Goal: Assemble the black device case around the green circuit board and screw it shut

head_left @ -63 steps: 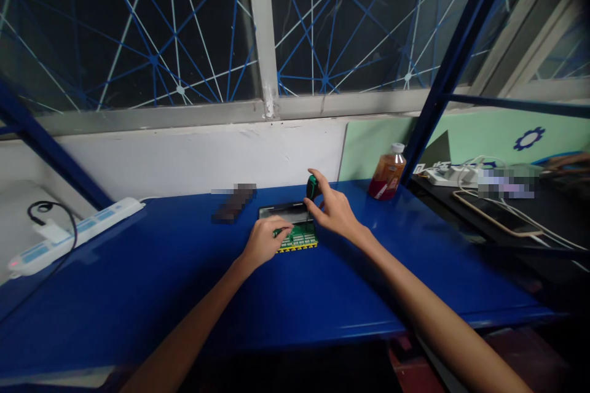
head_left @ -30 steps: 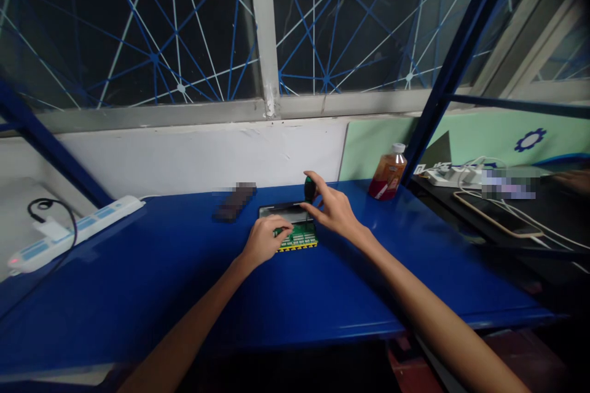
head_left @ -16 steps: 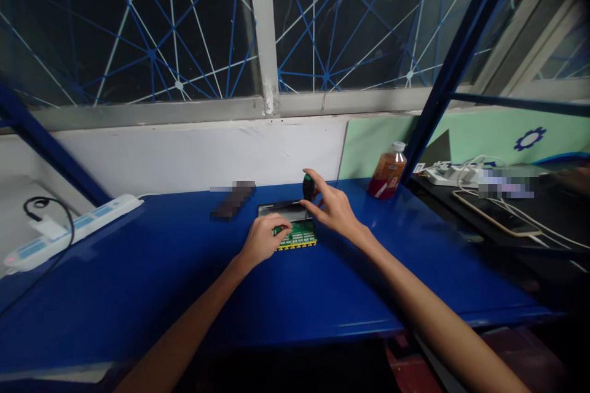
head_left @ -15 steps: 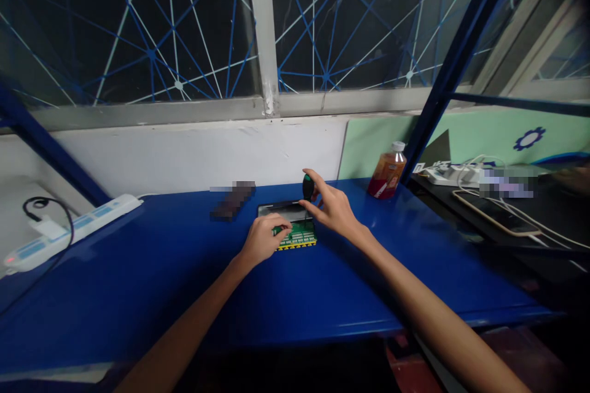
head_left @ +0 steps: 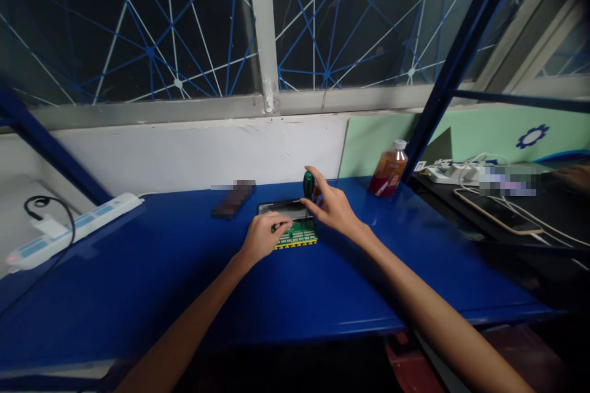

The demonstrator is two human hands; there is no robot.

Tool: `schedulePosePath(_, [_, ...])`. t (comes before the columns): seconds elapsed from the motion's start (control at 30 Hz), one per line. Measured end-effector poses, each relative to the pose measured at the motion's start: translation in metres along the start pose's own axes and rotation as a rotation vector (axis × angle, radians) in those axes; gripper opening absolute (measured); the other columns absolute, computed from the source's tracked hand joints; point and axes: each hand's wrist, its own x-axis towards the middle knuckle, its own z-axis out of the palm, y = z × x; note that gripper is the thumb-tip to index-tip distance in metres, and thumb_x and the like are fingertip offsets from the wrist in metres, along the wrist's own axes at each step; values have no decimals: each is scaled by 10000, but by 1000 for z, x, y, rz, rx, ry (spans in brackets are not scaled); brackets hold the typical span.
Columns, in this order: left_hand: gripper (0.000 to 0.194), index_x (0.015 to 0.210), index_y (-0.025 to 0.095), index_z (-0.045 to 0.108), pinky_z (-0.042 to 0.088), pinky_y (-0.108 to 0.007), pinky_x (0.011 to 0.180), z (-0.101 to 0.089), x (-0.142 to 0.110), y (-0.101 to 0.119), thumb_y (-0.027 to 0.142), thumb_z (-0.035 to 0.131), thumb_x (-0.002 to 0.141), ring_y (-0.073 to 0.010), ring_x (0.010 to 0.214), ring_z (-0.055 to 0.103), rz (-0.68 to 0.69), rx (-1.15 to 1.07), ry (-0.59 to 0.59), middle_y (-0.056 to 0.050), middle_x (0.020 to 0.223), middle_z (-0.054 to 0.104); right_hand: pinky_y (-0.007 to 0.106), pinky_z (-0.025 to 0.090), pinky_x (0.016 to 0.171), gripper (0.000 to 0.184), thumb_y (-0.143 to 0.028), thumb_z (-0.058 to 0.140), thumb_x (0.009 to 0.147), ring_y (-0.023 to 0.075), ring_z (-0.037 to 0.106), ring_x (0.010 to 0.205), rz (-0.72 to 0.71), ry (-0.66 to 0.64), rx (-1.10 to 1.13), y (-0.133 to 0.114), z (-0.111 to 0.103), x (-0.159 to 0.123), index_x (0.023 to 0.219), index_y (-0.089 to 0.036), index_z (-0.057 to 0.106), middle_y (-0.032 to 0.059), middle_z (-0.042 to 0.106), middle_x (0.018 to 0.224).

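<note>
On a blue workbench (head_left: 350,295) beneath a window, a person bends to fine work, right hand (head_left: 332,204) curled around the dark-and-green handle of a screwdriver (head_left: 308,185), index finger reaching over the top and thumb low on the side. The slim shaft points down, close to upright, at the upper right of a green circuit board (head_left: 303,233) edged in yellow, which lies on the bench just on the near side of a black-framed tray (head_left: 279,209). Whether the tip touches the board is too small to tell. The left hand (head_left: 265,234) rests at the board's left side, thumb and forefinger drawn narrow — on the board itself or on a small dark piece, one cannot say. Good work here would likely call for a shaft held square to the board, gentle downward pressure and small turns from the fingers — with the left hand bracing the board against twisting, its fingertips well clear of the tip should it slip.
</note>
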Motion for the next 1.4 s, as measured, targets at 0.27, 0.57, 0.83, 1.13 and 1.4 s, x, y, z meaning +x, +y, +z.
schedulePosePath(0.27, [162,848,187,735,456,-245,647,-2,1,3,251,593,890,-153,671,616,-4,-18,49,-32,748,709,341,476,616,697,-264,459,873,162,563,572,21,-9,79,-1,2,0,1501,-232,158,46,639,824])
schedulePosePath(0.57, [292,732,184,674,377,-218,565,-2,1,7,333,517,928,-124,600,596,-70,-3,20,-1,686,693,329,479,603,666,-315,443,900,159,567,572,40,63,106,7,7,1,1502,-216,176,75,659,894])
schedulePosePath(0.83, [347,700,200,572,318,-216,549,-8,2,17,392,427,950,-123,547,560,-219,130,-46,28,608,639,314,457,586,645,-371,483,889,179,580,622,36,84,24,0,3,0,1479,-236,258,35,626,780])
schedulePosePath(1.13, [322,723,198,541,313,-201,522,-4,2,10,374,399,953,-118,510,544,-244,27,-159,30,639,653,322,429,573,653,-377,490,889,156,535,526,34,49,-17,1,2,0,1472,-210,250,34,638,754])
schedulePosePath(1.4, [340,724,207,556,308,-205,519,-6,1,13,406,403,954,-112,492,541,-250,51,-173,44,638,654,344,458,619,659,-347,456,896,188,581,613,24,85,7,2,6,-1,1491,-217,205,50,638,797])
